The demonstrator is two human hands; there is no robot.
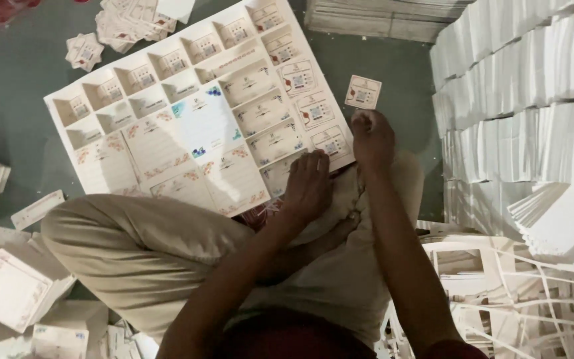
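Two hands work at the near edge of a printed sheet lying on the floor against the knees. Left hand presses flat, fingers spread; right hand pinches the sheet's corner, just below a loose card. A hard pull could tear a card crookedly.

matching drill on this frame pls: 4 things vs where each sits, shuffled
1. left hand
2. right hand
3. small loose card
4. stacked white sheets

a. along the right side of the view
b. on the floor just beyond the sheet's right edge
c. flat on the near edge of the printed sheet
d. at the sheet's right corner

Pairs: 1-c, 2-d, 3-b, 4-a
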